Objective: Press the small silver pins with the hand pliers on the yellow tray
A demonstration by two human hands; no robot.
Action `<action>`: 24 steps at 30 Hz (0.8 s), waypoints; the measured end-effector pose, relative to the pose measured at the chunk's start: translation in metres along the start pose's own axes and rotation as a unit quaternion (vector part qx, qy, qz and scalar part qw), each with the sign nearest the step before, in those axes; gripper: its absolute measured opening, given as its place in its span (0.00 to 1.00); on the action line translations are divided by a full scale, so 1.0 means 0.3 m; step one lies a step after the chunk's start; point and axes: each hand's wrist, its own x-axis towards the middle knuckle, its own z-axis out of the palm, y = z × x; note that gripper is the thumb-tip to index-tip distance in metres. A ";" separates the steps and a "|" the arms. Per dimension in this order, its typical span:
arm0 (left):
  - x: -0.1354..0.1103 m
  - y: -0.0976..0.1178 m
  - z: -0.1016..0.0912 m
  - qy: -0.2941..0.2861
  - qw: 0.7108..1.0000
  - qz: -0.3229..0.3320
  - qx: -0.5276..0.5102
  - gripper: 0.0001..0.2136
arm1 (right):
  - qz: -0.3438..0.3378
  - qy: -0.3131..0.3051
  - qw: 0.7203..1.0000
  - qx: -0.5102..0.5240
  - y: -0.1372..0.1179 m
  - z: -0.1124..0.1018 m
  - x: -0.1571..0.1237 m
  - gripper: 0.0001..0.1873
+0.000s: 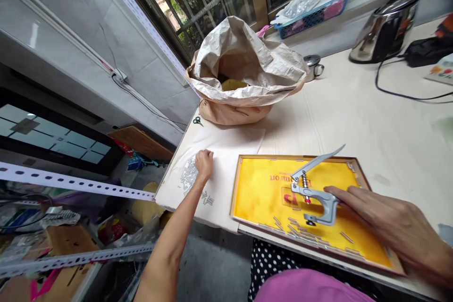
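Observation:
My left hand (204, 164) is closed, fingertips curled together, at the right edge of a pile of small silver stick-like pieces (189, 174) on the white cloth. Whatever it pinches, if anything, is hidden. My right hand (385, 212) reaches over the right side of a shallow, brown-rimmed tray (231, 198) with its fingers stretched out. One fingertip touches the silver spring-handled hand-press pliers (329, 205), whose lever points up. Under the pliers is a yellow printed sheet (255, 188) lining the tray. Several loose silver pieces (293, 231) lie along the tray's near side.
A large open paper-like sack (233, 111) stands behind the tray, with small green scissors (197, 121) to its left. Farther back are a lidded metal cup (313, 68), a blue basket (314, 16) and an electric kettle (387, 28) near a black cord. Perforated white shelf posts (78, 188) stand left.

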 end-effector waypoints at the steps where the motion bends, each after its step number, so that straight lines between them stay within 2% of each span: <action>1: 0.021 -0.017 0.020 -0.003 1.000 -0.003 0.003 0.13 | -0.012 -0.009 1.000 -0.005 -0.010 -0.006 0.007 0.39; 4: 0.073 -0.035 0.074 -0.015 1.000 -0.009 0.022 0.13 | -0.037 -0.037 0.998 -0.030 -0.041 -0.022 0.027 0.39; 8: 0.122 -0.046 0.111 -0.033 0.998 0.010 0.044 0.12 | -0.050 -0.035 0.996 -0.067 -0.072 -0.019 0.038 0.32; 12: 0.138 -0.055 0.120 -0.049 0.997 0.038 0.053 0.13 | -0.060 -0.064 0.992 -0.090 -0.097 -0.005 0.054 0.24; 17: 0.133 -0.047 0.101 -0.058 0.995 0.077 0.036 0.12 | -0.088 -0.059 0.990 -0.093 -0.138 0.008 0.087 0.21; 21: 0.089 -0.009 0.055 -0.056 0.992 0.112 -0.002 0.11 | -0.083 -0.096 0.985 -0.119 -0.159 0.019 0.105 0.21; 23: 0.014 0.030 0.029 -0.074 0.985 0.121 -0.101 0.11 | -0.063 -0.119 0.981 -0.141 -0.160 0.028 0.114 0.20; 24: -0.042 0.054 0.017 -0.094 0.970 0.121 -0.190 0.12 | -0.050 -0.129 0.979 -0.148 -0.159 0.034 0.120 0.19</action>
